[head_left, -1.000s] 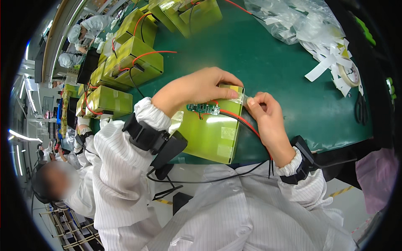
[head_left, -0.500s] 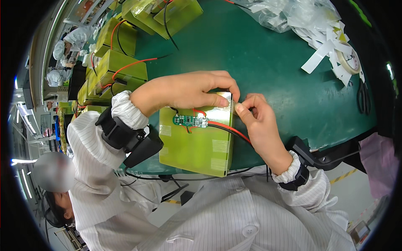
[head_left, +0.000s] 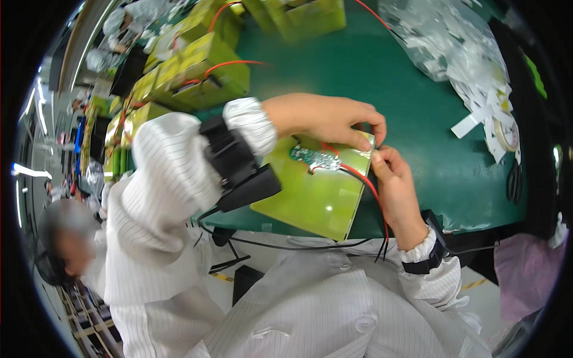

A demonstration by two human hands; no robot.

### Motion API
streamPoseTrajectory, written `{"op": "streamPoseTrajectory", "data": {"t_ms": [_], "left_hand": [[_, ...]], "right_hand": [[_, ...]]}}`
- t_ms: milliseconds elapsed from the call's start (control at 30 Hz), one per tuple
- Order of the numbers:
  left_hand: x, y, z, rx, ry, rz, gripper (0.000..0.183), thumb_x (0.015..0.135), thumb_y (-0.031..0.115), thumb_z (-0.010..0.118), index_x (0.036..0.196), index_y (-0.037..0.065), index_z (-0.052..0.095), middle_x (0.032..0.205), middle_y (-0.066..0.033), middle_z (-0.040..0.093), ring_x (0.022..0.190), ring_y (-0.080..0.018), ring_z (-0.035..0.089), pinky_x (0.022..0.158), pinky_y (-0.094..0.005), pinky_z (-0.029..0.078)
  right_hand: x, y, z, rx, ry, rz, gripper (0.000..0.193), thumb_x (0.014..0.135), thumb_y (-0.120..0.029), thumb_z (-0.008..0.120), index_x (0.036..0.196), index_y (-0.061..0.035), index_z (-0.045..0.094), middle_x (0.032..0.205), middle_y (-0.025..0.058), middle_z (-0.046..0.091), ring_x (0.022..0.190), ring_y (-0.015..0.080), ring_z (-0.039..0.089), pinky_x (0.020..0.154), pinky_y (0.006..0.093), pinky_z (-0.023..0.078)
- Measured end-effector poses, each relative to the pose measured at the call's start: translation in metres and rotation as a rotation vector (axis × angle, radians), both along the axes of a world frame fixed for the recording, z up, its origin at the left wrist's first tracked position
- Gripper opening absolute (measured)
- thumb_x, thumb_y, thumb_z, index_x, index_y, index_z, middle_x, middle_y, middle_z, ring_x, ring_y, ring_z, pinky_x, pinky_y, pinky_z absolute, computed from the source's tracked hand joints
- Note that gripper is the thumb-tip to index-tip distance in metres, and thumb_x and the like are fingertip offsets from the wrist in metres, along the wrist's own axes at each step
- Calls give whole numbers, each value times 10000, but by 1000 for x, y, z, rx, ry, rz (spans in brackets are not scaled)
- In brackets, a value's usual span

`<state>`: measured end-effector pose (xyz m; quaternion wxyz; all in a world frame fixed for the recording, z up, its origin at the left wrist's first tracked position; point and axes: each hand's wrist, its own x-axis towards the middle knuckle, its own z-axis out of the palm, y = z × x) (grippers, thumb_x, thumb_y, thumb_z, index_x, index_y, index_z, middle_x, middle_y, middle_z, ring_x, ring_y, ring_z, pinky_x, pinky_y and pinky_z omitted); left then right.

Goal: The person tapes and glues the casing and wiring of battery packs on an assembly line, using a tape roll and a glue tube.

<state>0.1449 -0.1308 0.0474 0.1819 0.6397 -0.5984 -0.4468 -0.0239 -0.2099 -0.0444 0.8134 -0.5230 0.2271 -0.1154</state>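
Observation:
A yellow-green wrapped battery pack (head_left: 301, 206) lies before me on the bench, a little askew. On its top sits a small green circuit board (head_left: 315, 159), with thick red and black wires (head_left: 369, 185) running off it to the right, past my wrist. My left hand (head_left: 334, 122) grips the pack's far right corner, thumb on top and fingers bent over the edge. Right beside it, my right hand (head_left: 395, 185) is closed in a pinch at the same corner. Whatever its fingertips hold is hidden.
More yellow-green packs (head_left: 206, 71) with loose wires stand at the far left. At the far right are a clear plastic bag (head_left: 427, 42), white paper strips (head_left: 471, 122), a tape roll (head_left: 506, 134) and black scissors (head_left: 514, 182). A co-worker (head_left: 68, 241) is at the left.
The view has shifted, so the pack and both hands sit further right in it. The pack looks turned slightly clockwise. Both hands stay at its far right corner.

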Motion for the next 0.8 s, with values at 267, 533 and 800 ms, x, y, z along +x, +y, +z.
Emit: {"op": "streamPoseTrajectory", "data": {"t_ms": [267,533,800], "left_hand": [[-23,29,-6,-189,-381,212,364,810,280,544,1155,183,475,1281,-60,388,1200,-279,354,977,-508,255],[-68,46,-22,-535,-966,448,363,830,244,517,1167,109,495,1346,-63,334,1291,-259,221,1032,-503,174],[-155,61,-37,-556,-773,725,804,779,521,462,1282,-79,278,1355,-239,250,1286,-344,196,1054,-435,122]], "right_hand": [[5,16,-9,-381,86,-35,318,895,-252,478,1063,12,419,1064,144,419,867,174,485,812,294,397],[8,3,6,-352,74,85,338,841,-99,430,1156,16,384,1119,151,437,848,174,494,768,293,413],[-18,10,28,-169,-177,283,706,900,-520,158,1362,3,50,1434,146,50,1326,234,62,1071,332,58]]}}
